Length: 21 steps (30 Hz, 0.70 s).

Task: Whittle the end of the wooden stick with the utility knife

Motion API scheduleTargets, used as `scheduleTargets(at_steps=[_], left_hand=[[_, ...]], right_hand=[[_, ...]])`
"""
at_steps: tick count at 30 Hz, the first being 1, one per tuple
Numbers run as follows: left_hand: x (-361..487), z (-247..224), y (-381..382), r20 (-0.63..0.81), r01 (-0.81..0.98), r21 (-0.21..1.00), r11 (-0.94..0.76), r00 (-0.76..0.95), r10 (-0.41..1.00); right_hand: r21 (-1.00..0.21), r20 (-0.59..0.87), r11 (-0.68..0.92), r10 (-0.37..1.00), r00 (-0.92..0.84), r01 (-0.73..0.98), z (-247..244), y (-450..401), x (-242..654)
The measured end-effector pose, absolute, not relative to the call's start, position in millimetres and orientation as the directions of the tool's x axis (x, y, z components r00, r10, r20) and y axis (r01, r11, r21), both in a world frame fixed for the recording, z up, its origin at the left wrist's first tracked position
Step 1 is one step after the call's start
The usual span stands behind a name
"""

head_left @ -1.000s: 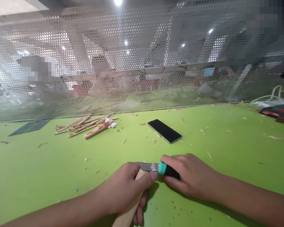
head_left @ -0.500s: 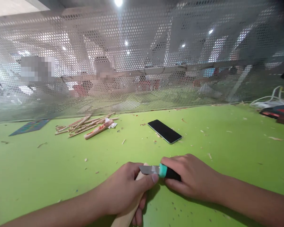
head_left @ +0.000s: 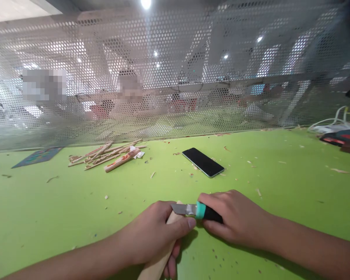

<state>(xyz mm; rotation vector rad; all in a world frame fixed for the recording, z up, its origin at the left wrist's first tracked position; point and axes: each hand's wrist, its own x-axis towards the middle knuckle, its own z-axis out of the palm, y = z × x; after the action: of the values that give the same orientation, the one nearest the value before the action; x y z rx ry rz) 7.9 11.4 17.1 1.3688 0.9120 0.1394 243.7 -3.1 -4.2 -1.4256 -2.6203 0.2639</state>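
Observation:
My left hand (head_left: 156, 233) is closed around a pale wooden stick (head_left: 156, 266), which slants from the bottom edge up to its tip between thumb and fingers. In my right hand (head_left: 236, 217) is a carving knife (head_left: 200, 210) with a black handle and a turquoise collar. Its short, angled blade points left and lies across the upper end of the stick. My left thumb rests just below the blade, close to the collar.
A black phone (head_left: 203, 162) lies beyond my hands. Several carved sticks (head_left: 105, 153) and a red-stained wooden piece (head_left: 121, 160) are heaped at the back left, beside a flat patterned sheet (head_left: 36, 157). Wood shavings dot the green table (head_left: 76, 202). A perforated metal screen (head_left: 169, 77) stands behind.
Almost nothing differs. My left thumb has shifted very slightly down from the blade, while both hands keep their holds and the knife stays on the stick.

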Motion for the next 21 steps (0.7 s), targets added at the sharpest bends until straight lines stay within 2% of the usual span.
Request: scheduleTargets(at_steps=[21], left_hand=[[8.4, 17.9, 9.7, -0.463, 0.425, 0.878, 0.218, 0.647, 0.605]], right_hand=[[-0.251, 0.037, 0.518, 0.849, -0.527, 0.818, -3.3, -2.2, 244.0]])
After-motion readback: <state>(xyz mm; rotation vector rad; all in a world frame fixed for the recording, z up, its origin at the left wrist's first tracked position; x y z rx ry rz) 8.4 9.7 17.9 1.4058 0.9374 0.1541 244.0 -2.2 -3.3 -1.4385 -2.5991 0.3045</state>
